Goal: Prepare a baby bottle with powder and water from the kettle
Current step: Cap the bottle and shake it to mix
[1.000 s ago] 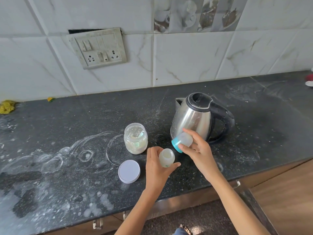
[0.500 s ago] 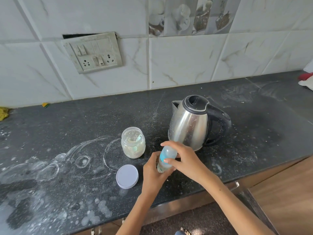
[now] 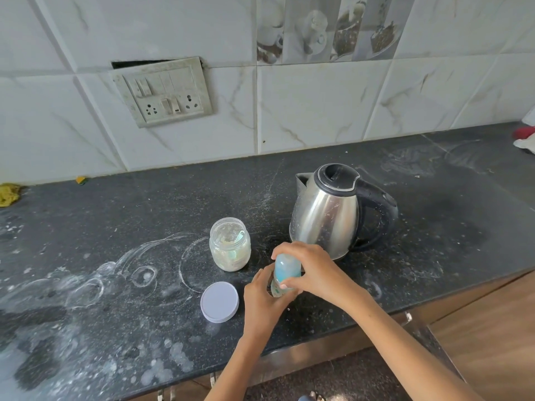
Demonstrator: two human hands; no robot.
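Note:
A small baby bottle stands near the front of the dark counter, with its clear blue-ringed cap sitting on top. My left hand wraps the bottle's body from the left. My right hand grips the cap from the right and above. An open glass jar of pale powder with a scoop inside stands just left of the hands. Behind my right hand is the steel kettle with a black lid and handle.
The jar's white lid lies flat on the counter left of my left hand. White powder rings and smears cover the left part of the counter. A switch panel hangs on the tiled wall. The counter's front edge runs just below my wrists.
My right hand brought the cap from beside the kettle down onto the bottle held by my left hand. It now grips the cap on top of the bottle.

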